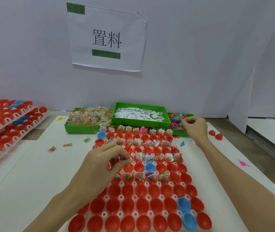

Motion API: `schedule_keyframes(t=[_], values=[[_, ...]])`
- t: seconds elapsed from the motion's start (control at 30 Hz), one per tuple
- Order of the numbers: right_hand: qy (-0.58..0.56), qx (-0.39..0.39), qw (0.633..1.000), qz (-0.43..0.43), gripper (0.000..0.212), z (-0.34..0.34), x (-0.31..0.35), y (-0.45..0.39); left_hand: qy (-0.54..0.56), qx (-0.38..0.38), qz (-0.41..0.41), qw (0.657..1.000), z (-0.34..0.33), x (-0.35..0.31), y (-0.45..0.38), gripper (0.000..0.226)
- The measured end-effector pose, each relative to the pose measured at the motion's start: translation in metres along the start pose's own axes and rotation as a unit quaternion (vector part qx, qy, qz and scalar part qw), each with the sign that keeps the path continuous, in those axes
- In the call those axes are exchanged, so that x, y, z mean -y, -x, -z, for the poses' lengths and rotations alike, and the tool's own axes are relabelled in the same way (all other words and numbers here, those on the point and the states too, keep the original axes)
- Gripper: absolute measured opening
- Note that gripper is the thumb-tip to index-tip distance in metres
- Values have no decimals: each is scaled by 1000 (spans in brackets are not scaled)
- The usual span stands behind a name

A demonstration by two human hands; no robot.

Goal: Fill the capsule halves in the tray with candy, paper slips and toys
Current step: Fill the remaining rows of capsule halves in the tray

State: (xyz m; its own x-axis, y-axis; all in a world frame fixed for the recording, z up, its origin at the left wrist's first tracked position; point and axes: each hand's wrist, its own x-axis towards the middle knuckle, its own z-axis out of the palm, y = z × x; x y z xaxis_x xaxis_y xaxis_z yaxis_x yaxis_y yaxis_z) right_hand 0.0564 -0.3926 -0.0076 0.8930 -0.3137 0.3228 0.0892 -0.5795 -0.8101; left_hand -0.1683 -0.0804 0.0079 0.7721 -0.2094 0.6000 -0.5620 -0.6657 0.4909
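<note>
left hand [105,162] has a pinch grip on a clear candy packet [128,162] over the tray [134,184] mid-worktop, right hand [194,127] fingers curled in the toy bin [177,121], can't tell if grasping, so I'd drop each straight into its own cup.

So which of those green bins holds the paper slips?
Look along the back wall, under the taped sign, at the row of green bins. The slips bin is the middle one, raised above its neighbours and full of white printed slips, not colourful candy or toys.
</note>
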Motion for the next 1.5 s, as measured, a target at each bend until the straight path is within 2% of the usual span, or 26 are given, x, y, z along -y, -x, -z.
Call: schedule_keyframes(t=[0.13,0.33,0.43,0.77,0.97,1.03,1.13,1.23,1.33,1.4,1.5], values=[[2,9,1000,-25,15,-5,-1,-10,-1,3,2,1000,0,3,1,11],[21,31,999,-18,25,-10,-2,-18,4,-5,5,1000,1,5,1,4],[22,40,999,-6,24,-10,-1,-18,0,-6,5,1000,2,4,0,7],[4,-14,1000,23,15,2,7,-4,3,-12,16,1000,3,2,0,6],[85,49,995,25,23,9,6,0,-6,-14,10,1000,2,2,0,6],[61,46,997,7,22,12,6,2,-1,-13,13,1000,2,3,1,7],[-40,37,998,-16,15,12,14,15,24,-26,29,999,1,4,1,9],[-153,78,985,-23,10,15,32,44,70,-38,44,996,0,2,1,6],[-209,176,962,-6,12,20,54,83,107,-41,57,992,-2,0,1,8],[-229,230,946,10,14,24,66,111,124,-41,66,989,-3,-2,2,7],[-197,250,944,90,15,25,80,148,176,-31,85,980,-5,-4,4,7]])
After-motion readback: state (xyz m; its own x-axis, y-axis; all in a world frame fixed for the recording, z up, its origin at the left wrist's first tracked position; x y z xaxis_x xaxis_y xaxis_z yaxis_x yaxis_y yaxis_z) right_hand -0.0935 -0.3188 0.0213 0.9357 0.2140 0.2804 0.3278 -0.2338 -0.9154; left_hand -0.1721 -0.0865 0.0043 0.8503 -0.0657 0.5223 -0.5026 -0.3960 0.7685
